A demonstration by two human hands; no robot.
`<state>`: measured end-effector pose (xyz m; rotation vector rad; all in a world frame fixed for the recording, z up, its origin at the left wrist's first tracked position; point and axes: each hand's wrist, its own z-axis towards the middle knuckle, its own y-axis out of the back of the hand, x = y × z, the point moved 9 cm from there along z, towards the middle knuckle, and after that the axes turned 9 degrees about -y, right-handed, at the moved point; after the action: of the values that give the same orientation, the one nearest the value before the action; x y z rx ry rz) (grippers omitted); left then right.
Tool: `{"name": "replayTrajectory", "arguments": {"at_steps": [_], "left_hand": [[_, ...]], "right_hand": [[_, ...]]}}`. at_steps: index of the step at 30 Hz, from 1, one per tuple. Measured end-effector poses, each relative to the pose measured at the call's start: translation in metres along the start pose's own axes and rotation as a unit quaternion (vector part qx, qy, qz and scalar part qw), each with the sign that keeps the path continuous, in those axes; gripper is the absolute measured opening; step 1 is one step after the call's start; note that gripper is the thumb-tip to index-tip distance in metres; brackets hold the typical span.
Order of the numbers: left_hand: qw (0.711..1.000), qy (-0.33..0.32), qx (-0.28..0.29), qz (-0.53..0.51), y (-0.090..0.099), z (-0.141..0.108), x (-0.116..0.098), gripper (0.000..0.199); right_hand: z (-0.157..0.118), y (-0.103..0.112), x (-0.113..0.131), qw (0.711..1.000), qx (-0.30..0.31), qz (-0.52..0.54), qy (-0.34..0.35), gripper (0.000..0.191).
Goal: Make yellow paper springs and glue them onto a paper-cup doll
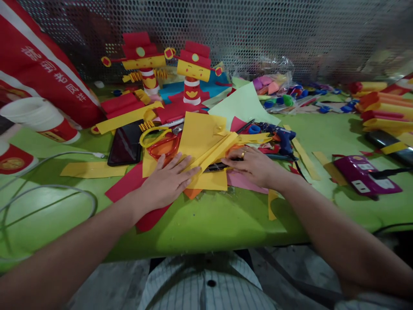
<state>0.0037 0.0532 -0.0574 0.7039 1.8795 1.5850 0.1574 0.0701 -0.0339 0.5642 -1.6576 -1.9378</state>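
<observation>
My left hand (169,181) lies flat with fingers spread, its fingertips on yellow paper (201,135) in the pile. My right hand (253,165), wearing a ring, reaches into the pile from the right. Its fingers look stretched out, partly hidden, beside a dark long object (215,167) whose kind I cannot make out. Between the hands, folded yellow strips (219,150) lie slantwise over that object. Scissors with yellow and orange handles (164,146) rest just beyond my left hand. A blue glue gun (284,137) lies beyond my right hand.
Two paper figures with red hats (193,64) stand at the back. A phone (125,144), paper cups (41,120), a cable (80,153) and a red bag (48,64) are left. At right are a purple power strip (366,174) and rolled paper (387,110). Mesh (306,38) stands behind.
</observation>
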Motion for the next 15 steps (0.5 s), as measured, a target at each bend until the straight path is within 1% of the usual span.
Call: {"name": "replayTrajectory", "arguments": {"at_steps": [5, 11, 15], "left_hand": [[1.0, 0.003, 0.009, 0.004, 0.0009, 0.0004, -0.001, 0.045], [1.0, 0.007, 0.006, 0.005, 0.002, 0.0003, -0.0008, 0.044], [1.0, 0.005, 0.007, 0.002, 0.0005, 0.0006, -0.0006, 0.044]], "right_hand": [[-0.0006, 0.0, 0.0007, 1.0, 0.019, 0.002, 0.005, 0.04], [-0.003, 0.0035, 0.0029, 1.0, 0.001, 0.003, 0.013, 0.04], [-0.0008, 0.0011, 0.0067, 1.0, 0.009, -0.006, 0.018, 0.041]]}}
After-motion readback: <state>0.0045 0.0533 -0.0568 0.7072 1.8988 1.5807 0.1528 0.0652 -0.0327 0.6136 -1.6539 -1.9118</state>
